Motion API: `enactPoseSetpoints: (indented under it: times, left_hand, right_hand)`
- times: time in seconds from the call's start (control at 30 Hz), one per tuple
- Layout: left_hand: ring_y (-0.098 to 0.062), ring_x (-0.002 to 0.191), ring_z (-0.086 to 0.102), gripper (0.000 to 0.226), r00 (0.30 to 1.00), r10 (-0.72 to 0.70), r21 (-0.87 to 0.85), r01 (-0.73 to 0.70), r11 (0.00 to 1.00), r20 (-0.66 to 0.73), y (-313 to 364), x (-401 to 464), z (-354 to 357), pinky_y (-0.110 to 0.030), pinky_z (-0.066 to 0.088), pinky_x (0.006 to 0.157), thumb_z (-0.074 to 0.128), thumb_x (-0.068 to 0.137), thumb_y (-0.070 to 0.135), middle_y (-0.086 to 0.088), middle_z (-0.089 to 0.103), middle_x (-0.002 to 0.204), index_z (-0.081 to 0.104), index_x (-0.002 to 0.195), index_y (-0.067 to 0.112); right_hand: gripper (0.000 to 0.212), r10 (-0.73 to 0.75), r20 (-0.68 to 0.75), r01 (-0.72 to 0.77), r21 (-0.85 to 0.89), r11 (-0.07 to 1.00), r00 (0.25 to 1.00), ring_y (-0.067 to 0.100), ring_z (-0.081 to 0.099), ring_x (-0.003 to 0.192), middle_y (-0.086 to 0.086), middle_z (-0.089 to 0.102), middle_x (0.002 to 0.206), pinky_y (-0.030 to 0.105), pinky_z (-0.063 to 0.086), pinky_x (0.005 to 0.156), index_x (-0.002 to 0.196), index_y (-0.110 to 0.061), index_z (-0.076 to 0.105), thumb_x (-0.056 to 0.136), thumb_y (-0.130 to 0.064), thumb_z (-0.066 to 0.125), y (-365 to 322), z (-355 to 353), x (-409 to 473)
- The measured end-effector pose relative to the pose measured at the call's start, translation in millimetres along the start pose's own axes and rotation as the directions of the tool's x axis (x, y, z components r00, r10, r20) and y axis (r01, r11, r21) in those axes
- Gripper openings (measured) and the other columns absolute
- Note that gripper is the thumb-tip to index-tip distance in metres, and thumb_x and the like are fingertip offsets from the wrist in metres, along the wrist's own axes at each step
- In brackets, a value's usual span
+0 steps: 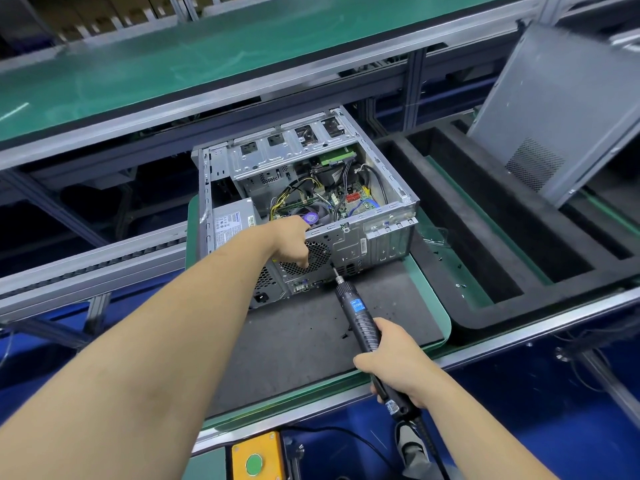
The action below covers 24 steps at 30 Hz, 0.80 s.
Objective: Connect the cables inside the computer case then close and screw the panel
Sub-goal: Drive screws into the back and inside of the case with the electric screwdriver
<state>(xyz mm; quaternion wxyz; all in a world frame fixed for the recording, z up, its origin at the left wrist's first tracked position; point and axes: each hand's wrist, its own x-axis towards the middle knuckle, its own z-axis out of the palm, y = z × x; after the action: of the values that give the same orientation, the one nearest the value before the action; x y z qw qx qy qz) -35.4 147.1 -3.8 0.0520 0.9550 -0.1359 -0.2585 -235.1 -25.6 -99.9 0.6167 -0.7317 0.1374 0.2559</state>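
The right hand (pixel 391 362), lower centre-right of the frame, grips the black electric screwdriver (pixel 363 320); its bit meets the rear face of the computer case (pixel 349 244) at centre. The left hand (pixel 292 240) rests on the upper rear edge of the case, fingers curled over the fan grille (pixel 311 258); whether they hold anything cannot be told. The case lies on its side, open upward, with cables (pixel 298 192) and motherboard exposed, on a dark mat (pixel 311 327) on the green tabletop (pixel 440 306). The side panel (pixel 554 109) leans tilted at upper right, well apart from the case. A yellow box with a green button (pixel 255 463) sits at the bottom edge.
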Motion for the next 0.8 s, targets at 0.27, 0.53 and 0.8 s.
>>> enactPoseSetpoints:
  times: [0.27,0.53,0.8]
  left_hand:
    - [-0.026,0.081,0.060,0.065,0.999,0.043,0.015,-0.043,0.999,0.001,-1.1,1.6,0.8,-0.044,0.056,0.083,0.080,0.079,0.020,-0.007,0.057,0.078,0.049,0.132,0.001]
    - [-0.031,0.119,0.057,0.087,0.997,0.078,0.038,-0.077,0.996,-0.015,-4.0,0.2,3.3,-0.039,0.046,0.102,0.080,0.081,0.027,-0.013,0.056,0.138,0.032,0.152,0.010]
    - [-0.032,0.120,0.056,0.084,0.999,0.026,0.122,-0.029,0.992,0.024,-0.2,2.6,-1.7,-0.031,0.042,0.085,0.078,0.083,0.034,-0.014,0.058,0.133,0.034,0.150,0.009]
  right_hand:
    - [0.035,-0.003,0.007,0.003,-0.031,1.000,1.000,0.020,0.055,0.041,0.009,0.051,0.081,0.028,0.049,0.043,0.100,-0.018,0.052,0.073,-0.013,0.073,-3.4,-2.8,3.0]
    - [0.038,-0.008,-0.004,0.008,-0.028,1.000,1.000,0.020,0.058,0.042,0.012,0.055,0.085,0.028,0.050,0.043,0.101,-0.022,0.052,0.072,-0.018,0.077,-3.0,-2.7,3.7]
    - [0.040,-0.010,-0.005,0.010,-0.043,0.999,1.000,0.019,0.058,0.044,0.011,0.056,0.086,0.028,0.051,0.044,0.102,-0.023,0.053,0.072,-0.021,0.079,-3.0,-4.1,2.4]
